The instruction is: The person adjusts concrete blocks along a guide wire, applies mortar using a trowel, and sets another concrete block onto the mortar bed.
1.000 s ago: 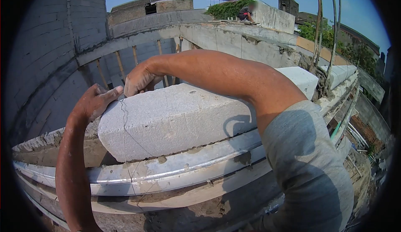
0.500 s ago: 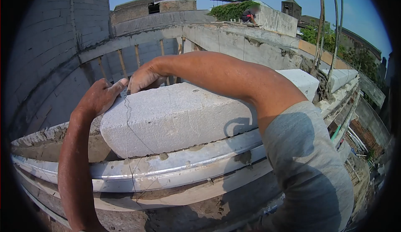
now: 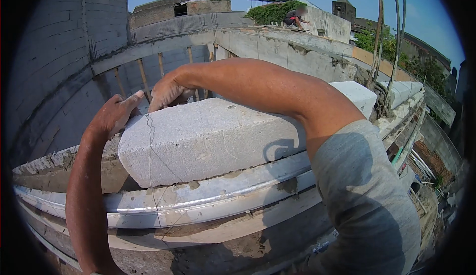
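A long white block [image 3: 213, 138] lies on a ledge above a smooth pale moulding [image 3: 208, 195]. My right hand [image 3: 167, 92] is bent over the block's far left edge, its fingers curled down; what they hold, if anything, is hidden. Just left of it, my left hand [image 3: 115, 112] is beside the block's left end, with the index finger stretched out and nothing visible in it. A thin wire [image 3: 150, 146] runs over the block's left part and hangs down the front of the moulding.
A tall grey block wall [image 3: 59, 57] rises at the left. Wooden props [image 3: 144, 74] stand beyond my hands. More white blocks [image 3: 353, 94] and upright rods [image 3: 382, 37] are at the right. A person [image 3: 296, 17] crouches on the far wall.
My left hand has moved slightly left, away from my right hand and the block's edge. My right hand has stayed nearly in place. The far person's arm has shifted.
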{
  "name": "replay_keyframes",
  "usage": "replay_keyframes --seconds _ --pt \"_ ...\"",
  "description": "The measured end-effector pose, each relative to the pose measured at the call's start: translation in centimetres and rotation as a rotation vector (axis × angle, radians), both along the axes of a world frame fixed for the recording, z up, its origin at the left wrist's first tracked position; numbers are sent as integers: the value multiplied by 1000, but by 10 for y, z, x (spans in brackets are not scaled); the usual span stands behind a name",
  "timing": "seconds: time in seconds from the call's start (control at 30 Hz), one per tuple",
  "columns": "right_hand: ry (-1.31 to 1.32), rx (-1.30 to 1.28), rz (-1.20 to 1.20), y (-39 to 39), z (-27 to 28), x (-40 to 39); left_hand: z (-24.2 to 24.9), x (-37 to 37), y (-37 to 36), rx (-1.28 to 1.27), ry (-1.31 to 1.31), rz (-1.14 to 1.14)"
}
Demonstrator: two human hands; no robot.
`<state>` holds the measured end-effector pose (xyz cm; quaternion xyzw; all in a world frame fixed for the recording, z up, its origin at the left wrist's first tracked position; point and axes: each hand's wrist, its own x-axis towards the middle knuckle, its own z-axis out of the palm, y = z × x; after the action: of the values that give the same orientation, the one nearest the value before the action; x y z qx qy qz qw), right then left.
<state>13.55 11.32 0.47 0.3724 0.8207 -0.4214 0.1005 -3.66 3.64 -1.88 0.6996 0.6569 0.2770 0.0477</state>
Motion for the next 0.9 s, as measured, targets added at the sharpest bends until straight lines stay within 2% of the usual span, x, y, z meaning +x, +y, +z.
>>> replay_keyframes --seconds 0.13,0.27,0.3,0.47,0.57,0.77,0.9 --pt "-13 70 -57 -18 7 2 6 11 -10 -40 -33 7" --pt "-35 274 37 -14 0 2 -2 11 -12 48 -78 -5" --pt "71 254 22 -25 4 10 0 13 -13 77 -44 -19" --pt "95 281 102 -11 0 18 0 18 -21 135 1 -26" --pt "-5 279 112 -6 -2 17 3 20 -20 36 25 1" --pt "-74 281 137 -13 5 20 -4 4 -2 49 70 -65" --pt "-151 359 179 0 0 17 2 7 -6 -95 80 -156"
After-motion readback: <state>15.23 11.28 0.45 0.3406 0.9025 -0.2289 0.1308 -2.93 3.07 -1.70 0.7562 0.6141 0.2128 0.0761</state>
